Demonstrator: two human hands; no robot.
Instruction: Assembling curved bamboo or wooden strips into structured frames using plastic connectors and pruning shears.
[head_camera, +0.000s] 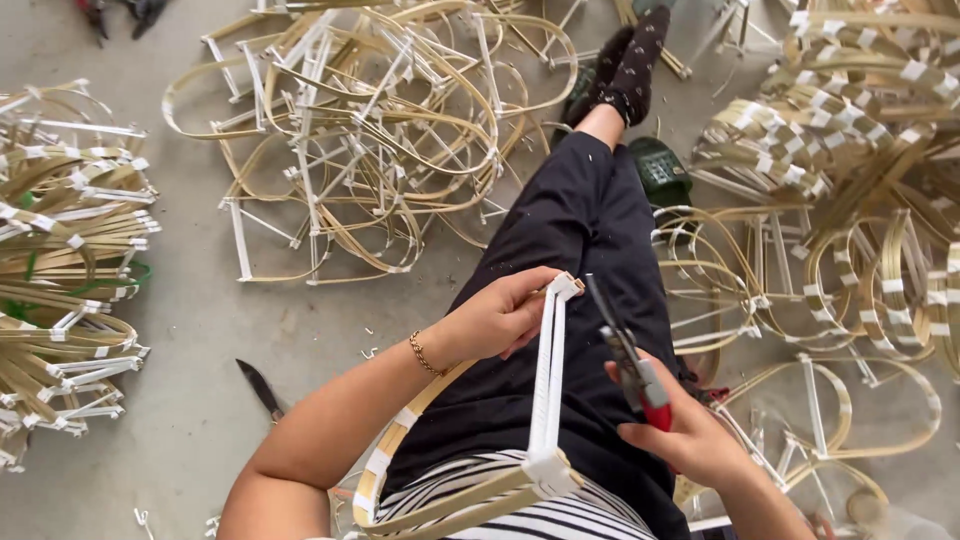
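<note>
Two hands busy: left hand (497, 318) grips a white-taped bamboo frame (548, 380), right hand (683, 435) grips red-handled pliers (630, 360)

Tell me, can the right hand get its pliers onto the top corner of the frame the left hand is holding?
Probably yes. The right hand holds the red-handled pliers with their tips pointing at the frame, beside the top corner gripped by the left hand. Nothing lies between them; only the left fingers crowd that corner.
</note>
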